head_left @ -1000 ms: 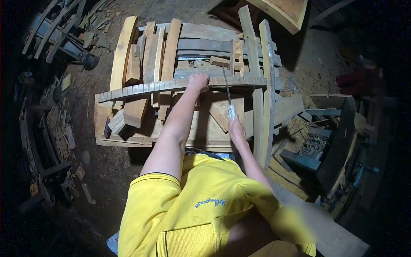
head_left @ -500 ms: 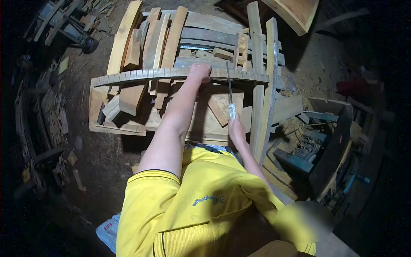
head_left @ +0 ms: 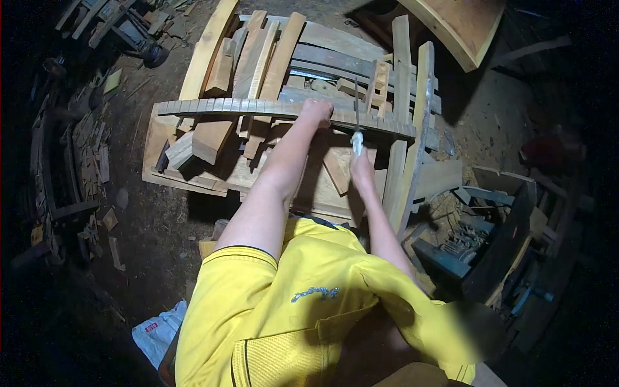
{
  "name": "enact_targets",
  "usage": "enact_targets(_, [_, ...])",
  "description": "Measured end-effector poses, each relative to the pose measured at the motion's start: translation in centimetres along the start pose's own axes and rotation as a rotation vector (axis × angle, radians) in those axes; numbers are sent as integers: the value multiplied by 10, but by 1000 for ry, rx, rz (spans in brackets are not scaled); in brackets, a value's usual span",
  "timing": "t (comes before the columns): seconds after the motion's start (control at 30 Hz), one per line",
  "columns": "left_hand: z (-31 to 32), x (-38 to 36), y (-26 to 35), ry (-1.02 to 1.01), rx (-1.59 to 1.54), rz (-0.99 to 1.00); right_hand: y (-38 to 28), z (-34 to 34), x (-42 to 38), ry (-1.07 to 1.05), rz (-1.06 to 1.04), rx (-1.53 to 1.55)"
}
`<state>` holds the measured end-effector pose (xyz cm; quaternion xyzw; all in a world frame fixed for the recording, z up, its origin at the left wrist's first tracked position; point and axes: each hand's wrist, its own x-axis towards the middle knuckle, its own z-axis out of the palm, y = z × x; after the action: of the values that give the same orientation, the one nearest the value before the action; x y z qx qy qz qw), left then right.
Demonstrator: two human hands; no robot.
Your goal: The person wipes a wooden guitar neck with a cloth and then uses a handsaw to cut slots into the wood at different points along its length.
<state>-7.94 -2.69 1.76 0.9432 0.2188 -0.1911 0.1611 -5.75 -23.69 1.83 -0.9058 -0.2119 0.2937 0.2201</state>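
A long wooden strip [head_left: 258, 108], marked with many evenly spaced cross-cuts, lies across the workbench and looks slightly curved in this view. My left hand [head_left: 316, 112] is closed over the strip right of its middle. To the right, my right hand [head_left: 362, 169] is wrapped round the white handle of a thin-bladed handsaw [head_left: 357, 142]. The saw's narrow blade crosses the strip near its right part, pointing away from me. Whether the teeth are inside a cut is too small to tell.
Loose boards [head_left: 274, 58] and wood blocks [head_left: 211, 140] lie on and behind the workbench [head_left: 187, 184]. Two long upright-looking beams [head_left: 419, 122] run along its right side. A machine in a wooden box [head_left: 467, 242] stands at right. Scrap wood litters the left floor.
My right hand has pushed the saw forward, bringing its handle close to the strip. My left hand keeps its hold. The whole view has shifted slightly.
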Motion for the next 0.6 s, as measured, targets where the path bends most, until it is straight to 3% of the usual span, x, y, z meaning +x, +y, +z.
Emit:
enact_targets(0.17, [6, 7, 0, 39, 13, 9, 30, 4, -67, -4, 28, -45])
enact_targets(0.37, [8, 7, -2, 53, 14, 49, 4, 1, 25, 58, -120, -47])
enact_targets(0.47, [6, 6, 0, 38, 33, 3, -19, -11, 51, 18, -63, -90])
enact_targets(0.6, [13, 12, -3, 61, -5, 20, -8, -3, 27, 59, -66, -42])
